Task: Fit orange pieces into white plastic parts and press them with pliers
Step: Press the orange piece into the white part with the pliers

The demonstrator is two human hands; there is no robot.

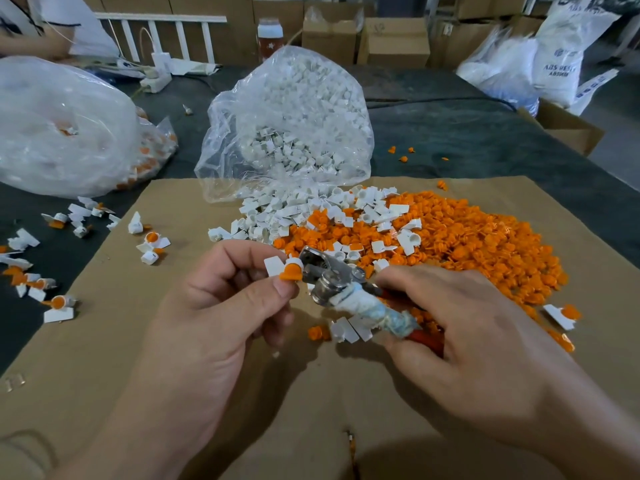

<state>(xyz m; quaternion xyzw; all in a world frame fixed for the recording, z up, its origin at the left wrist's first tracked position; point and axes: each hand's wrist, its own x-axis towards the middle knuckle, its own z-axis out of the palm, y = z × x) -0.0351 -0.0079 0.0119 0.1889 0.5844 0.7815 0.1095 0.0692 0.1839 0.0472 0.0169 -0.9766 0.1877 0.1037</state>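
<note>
While left grip (pixel 221 306) pinches a white part (pixel 273 266) and right grip (pixel 478 327) clasps pliers (pixel 329 277), clear bag (pixel 287 126) behind holds more (sack (pixel 557 57) right of bag reads "ABS").

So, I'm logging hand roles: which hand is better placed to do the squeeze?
Right. The right hand grips the pliers, jaws at the orange piece; the left hand only pinches the white part.

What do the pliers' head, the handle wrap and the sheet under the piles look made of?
Pliers head: bare metal, silvery with bright glints. Handle wrap: likely cloth or tape, white, lumpy and grimy. Sheet: probably cardboard, matte brown with a small tear.
</note>
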